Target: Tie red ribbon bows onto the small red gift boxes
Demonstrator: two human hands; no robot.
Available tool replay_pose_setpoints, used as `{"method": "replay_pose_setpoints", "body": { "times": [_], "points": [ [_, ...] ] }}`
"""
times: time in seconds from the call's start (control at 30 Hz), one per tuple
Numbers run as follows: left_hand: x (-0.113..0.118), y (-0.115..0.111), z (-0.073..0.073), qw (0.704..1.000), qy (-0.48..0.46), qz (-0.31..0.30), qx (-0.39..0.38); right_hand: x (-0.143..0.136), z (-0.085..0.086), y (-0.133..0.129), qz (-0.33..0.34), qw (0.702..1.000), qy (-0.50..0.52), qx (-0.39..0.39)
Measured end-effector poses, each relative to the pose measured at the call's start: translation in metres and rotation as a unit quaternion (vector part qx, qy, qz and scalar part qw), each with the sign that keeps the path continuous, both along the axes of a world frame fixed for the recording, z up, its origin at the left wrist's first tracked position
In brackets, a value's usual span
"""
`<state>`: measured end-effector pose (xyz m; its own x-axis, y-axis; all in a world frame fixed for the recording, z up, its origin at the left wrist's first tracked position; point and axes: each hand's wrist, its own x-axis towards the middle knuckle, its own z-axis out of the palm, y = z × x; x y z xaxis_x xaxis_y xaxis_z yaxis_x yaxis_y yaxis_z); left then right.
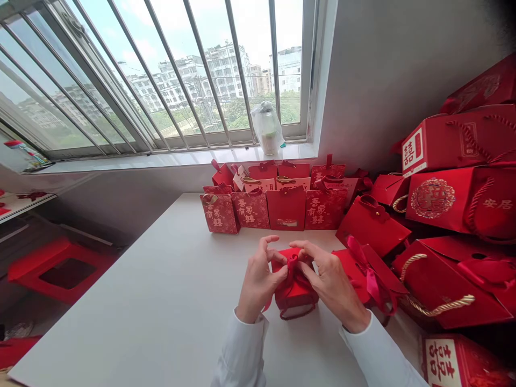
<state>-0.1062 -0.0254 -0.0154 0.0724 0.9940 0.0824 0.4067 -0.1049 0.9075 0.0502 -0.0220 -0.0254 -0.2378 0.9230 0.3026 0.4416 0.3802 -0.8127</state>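
A small red gift box (300,294) stands on the white table in front of me, a rope handle hanging at its near side. On its top is a red ribbon (293,263) gathered into a knot or bow. My left hand (264,274) pinches the ribbon from the left between thumb and finger. From the right, my right hand (324,269) pinches the same ribbon close to the knot. The fingertips of both hands nearly meet over the box lid, and parts of the ribbon are hidden behind them.
Several red gift bags (286,208) line the back of the white table (161,301). Larger red boxes (447,279) with rope handles are piled on the right against the wall. A bagged jar (268,129) is on the sill; a red stool (60,271) is left of the table.
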Motion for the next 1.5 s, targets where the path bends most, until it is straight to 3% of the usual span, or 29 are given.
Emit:
{"method": "replay_pose_setpoints", "body": {
  "times": [0.33, 0.77, 0.87, 1.03, 1.3, 1.5],
  "points": [
    [-0.001, -0.001, 0.004, 1.000, -0.004, 0.030, -0.007, 0.002, -0.003, 0.001, -0.034, 0.998, -0.028, 0.037],
    [-0.008, 0.003, -0.009, 0.974, 0.045, 0.219, -0.032, 0.011, -0.024, -0.012, -0.060, 0.943, -0.134, 0.299],
    [-0.008, 0.004, -0.012, 0.974, 0.000, 0.222, -0.046, 0.009, -0.028, -0.014, -0.073, 0.932, -0.148, 0.324],
    [-0.011, 0.002, -0.016, 0.981, -0.055, 0.172, -0.065, 0.008, -0.031, -0.014, -0.082, 0.946, -0.131, 0.285],
    [-0.016, -0.027, 0.002, 0.982, 0.042, 0.120, -0.142, 0.005, -0.024, -0.014, -0.081, 0.981, -0.061, 0.167],
    [0.003, -0.036, 0.009, 0.991, 0.036, 0.119, -0.048, 0.003, -0.023, -0.014, -0.097, 0.978, -0.077, 0.170]
  ]
}}
